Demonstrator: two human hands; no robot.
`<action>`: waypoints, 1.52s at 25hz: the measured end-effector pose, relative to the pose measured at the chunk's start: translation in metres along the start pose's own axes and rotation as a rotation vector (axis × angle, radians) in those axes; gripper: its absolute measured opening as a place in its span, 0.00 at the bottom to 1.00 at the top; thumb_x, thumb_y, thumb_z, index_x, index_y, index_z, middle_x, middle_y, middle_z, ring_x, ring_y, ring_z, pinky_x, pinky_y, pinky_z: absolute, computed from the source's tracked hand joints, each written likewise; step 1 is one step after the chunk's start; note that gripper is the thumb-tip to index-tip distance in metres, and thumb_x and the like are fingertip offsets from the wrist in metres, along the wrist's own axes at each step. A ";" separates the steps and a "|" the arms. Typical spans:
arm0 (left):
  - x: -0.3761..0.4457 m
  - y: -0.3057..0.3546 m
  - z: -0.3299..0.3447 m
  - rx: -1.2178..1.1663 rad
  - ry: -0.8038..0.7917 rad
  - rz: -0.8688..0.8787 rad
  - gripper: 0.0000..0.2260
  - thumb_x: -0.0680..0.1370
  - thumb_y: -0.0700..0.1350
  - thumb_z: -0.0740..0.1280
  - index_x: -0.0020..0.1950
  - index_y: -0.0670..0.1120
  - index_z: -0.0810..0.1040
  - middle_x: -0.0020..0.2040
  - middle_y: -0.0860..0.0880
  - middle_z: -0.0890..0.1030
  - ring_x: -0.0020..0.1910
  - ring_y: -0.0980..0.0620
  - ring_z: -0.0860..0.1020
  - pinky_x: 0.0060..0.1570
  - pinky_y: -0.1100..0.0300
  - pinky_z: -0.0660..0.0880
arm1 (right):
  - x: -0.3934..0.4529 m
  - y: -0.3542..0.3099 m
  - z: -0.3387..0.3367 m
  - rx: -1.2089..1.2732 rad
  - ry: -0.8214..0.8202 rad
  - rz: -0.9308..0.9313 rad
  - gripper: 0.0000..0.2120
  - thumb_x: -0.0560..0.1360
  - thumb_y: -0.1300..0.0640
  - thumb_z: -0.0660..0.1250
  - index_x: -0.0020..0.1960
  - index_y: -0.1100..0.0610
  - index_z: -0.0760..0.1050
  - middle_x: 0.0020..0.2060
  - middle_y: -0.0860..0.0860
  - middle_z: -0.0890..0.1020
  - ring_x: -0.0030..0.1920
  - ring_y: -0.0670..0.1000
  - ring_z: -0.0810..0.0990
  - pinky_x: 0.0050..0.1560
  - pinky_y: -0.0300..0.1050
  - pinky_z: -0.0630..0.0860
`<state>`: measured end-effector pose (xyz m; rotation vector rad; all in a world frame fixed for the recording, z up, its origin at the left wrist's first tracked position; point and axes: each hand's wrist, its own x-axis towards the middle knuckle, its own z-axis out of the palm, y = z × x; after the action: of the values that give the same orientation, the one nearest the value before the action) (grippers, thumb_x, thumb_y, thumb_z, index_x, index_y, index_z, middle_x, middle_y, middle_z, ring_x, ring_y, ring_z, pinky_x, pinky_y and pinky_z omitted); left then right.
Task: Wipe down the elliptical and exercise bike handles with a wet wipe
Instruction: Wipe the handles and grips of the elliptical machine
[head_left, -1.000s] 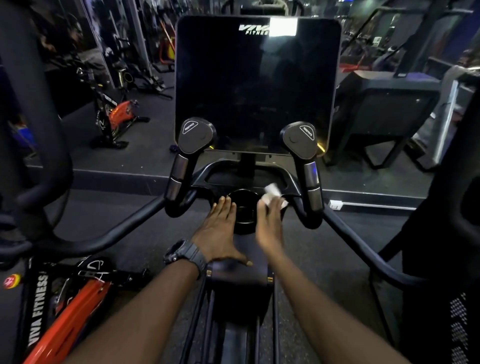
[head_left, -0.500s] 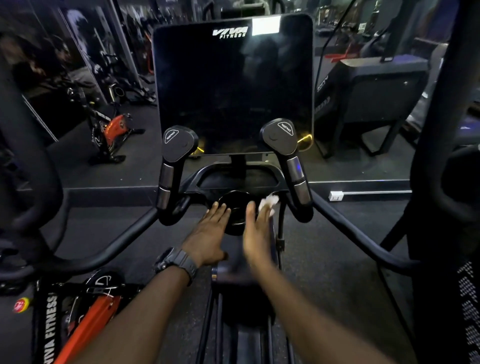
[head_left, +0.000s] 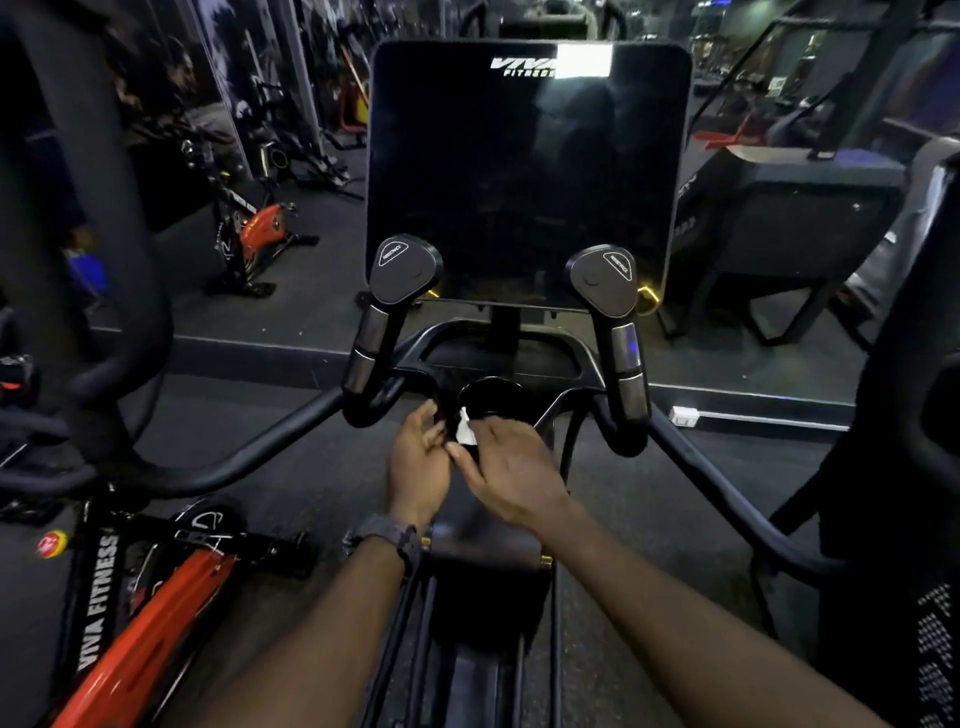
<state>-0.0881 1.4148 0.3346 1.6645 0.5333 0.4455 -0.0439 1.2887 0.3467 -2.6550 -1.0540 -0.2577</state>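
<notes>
Where right hand (head_left: 511, 470) pinches, wet wipe (head_left: 466, 428) upright.

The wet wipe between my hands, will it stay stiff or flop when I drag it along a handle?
Probably floppy: the wipe shows as a crumpled scrap pinched by the right hand. Likely very light, since fingertips alone hold it. It may bunch up rather than stay flat.
</notes>
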 end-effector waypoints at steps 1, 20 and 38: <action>0.001 0.001 0.000 -0.167 0.061 -0.088 0.20 0.77 0.31 0.60 0.64 0.47 0.76 0.64 0.42 0.79 0.62 0.48 0.78 0.68 0.51 0.72 | 0.021 -0.008 -0.006 0.045 -0.154 0.052 0.27 0.82 0.40 0.50 0.65 0.58 0.73 0.60 0.58 0.79 0.60 0.60 0.77 0.59 0.53 0.71; -0.007 0.025 -0.003 0.193 -0.072 0.009 0.18 0.80 0.35 0.61 0.68 0.48 0.76 0.54 0.56 0.80 0.55 0.58 0.77 0.42 0.75 0.70 | 0.081 -0.021 -0.061 1.019 -0.771 0.493 0.50 0.65 0.17 0.46 0.78 0.45 0.58 0.77 0.50 0.61 0.76 0.55 0.60 0.75 0.53 0.58; 0.006 0.002 0.004 0.825 -0.159 0.274 0.27 0.79 0.36 0.59 0.78 0.37 0.59 0.78 0.40 0.60 0.79 0.46 0.57 0.76 0.58 0.57 | 0.058 0.037 -0.055 -0.586 -0.763 -0.259 0.65 0.54 0.13 0.35 0.72 0.55 0.70 0.70 0.54 0.73 0.76 0.54 0.62 0.73 0.65 0.37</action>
<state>-0.0806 1.4151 0.3356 2.5615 0.3874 0.2944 0.0195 1.2830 0.4068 -3.2179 -1.7744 0.5352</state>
